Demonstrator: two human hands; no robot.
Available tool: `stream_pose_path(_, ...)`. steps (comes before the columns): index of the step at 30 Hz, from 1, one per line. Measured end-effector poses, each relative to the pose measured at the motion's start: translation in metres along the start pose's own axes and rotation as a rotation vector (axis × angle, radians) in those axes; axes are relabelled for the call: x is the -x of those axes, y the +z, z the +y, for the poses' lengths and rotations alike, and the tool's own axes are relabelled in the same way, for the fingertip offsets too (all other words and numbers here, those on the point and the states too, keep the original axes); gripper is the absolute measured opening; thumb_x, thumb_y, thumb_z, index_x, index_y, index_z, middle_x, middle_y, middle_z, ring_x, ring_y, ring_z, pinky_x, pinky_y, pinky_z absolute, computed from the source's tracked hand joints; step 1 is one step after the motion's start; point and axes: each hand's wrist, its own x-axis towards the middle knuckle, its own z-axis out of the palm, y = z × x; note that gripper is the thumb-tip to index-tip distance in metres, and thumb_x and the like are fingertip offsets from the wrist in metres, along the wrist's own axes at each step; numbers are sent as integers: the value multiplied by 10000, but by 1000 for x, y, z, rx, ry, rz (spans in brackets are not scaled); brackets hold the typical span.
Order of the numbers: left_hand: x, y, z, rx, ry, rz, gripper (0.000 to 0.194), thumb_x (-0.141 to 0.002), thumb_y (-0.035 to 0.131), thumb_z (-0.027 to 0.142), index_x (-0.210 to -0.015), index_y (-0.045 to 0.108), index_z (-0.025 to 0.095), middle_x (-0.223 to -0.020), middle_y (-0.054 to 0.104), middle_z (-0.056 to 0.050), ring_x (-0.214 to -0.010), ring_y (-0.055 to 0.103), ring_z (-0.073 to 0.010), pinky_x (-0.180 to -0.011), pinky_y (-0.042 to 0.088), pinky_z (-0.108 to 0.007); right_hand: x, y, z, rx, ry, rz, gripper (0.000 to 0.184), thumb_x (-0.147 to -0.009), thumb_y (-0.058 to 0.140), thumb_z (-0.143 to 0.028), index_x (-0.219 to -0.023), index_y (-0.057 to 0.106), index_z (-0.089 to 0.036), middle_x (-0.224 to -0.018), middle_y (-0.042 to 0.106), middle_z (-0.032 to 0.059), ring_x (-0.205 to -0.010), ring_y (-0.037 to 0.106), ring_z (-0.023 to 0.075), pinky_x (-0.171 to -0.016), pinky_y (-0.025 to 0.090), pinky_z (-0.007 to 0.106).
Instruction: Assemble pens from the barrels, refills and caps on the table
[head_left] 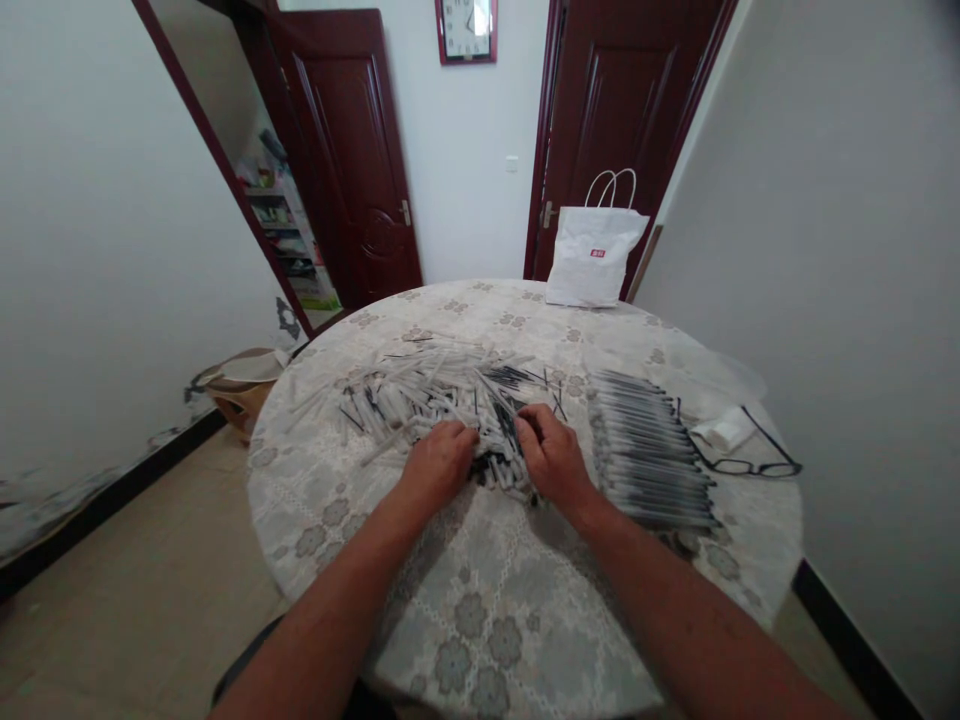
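A loose heap of slim whitish pen barrels (397, 395) and thin black sticks (510, 376) covers the middle of the table. At its near edge, my left hand (441, 458) has its fingers curled in against the pieces. My right hand (550, 452) faces it from the other side, thumb and fingers bent together at the heap. Between the two hands lie short white and black pieces (499, 468). What either hand grips is hidden or too small to make out. Beside my right hand, a stack of pens (652, 450), clear with dark ends, lies in parallel.
Black-framed glasses (739, 466) and a white folded packet (726, 430) lie at the right edge of the round table. A white paper bag (596, 255) stands at the far edge. A brown stool (244, 395) is on the floor at left.
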Motion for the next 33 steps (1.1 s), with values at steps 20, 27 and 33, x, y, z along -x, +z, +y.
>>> stream_pose_path(20,36,-25,-23,1924,-681,641,293,-755,821,216,-987,651,156,-976,756,-86,-842,727,-163,-729,610,-268,31,21,-16,63,-168,-283,144,-970,536,-307,-1011,627,-203,-799,705,20,-689,658,161,-668,460,260)
stream_pose_path(27,39,-25,-22,1858,-655,622,284,-759,824,223,-986,668,155,-1020,768,-96,-854,728,-163,-761,623,-290,31,22,-16,86,-166,-267,145,-972,542,-314,-1000,631,-202,-795,711,24,-674,663,162,-657,469,263)
stream_pose_path(33,37,-18,-18,1813,-644,588,271,-780,812,239,-990,665,150,-1041,767,-105,-858,729,-168,-763,626,-295,32,24,-11,122,-215,-236,168,-984,549,-327,-1040,642,-199,-821,727,37,-706,689,178,-663,500,270)
